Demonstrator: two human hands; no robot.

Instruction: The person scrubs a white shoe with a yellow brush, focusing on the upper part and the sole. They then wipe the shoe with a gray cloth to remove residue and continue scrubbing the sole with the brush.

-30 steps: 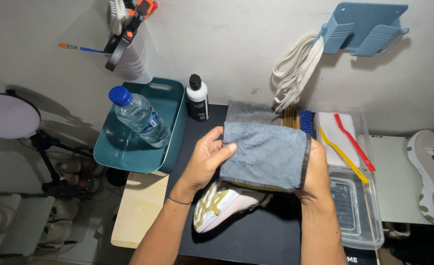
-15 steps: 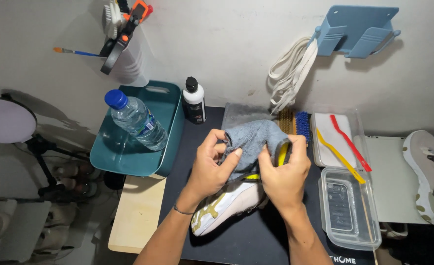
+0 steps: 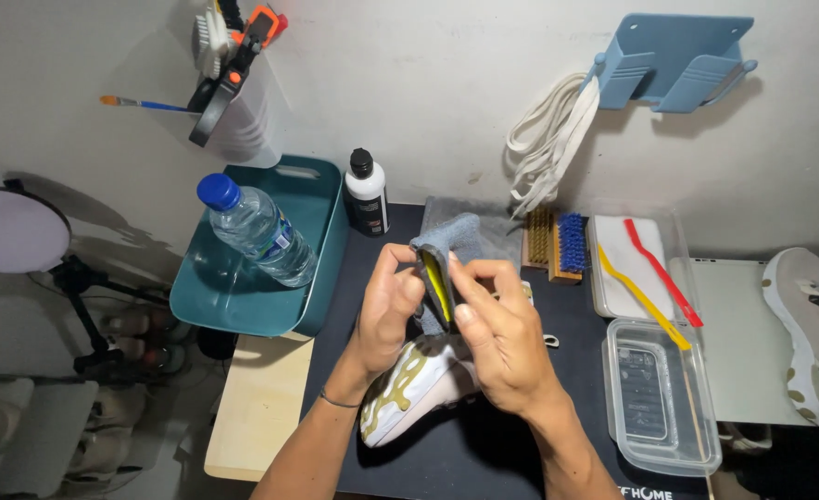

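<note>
Left hand [image 3: 386, 306] and right hand [image 3: 500, 333] together pinch a grey cloth [image 3: 447, 243] around a yellow insole [image 3: 437, 282], just above the white-and-gold sneaker [image 3: 409, 389] on the tabletop [image 3: 511, 463]

Bare black mat [image 3: 484, 463] lies open below the hands; teal bin [image 3: 243, 306] and clear containers [image 3: 660, 398] flank it.
</note>
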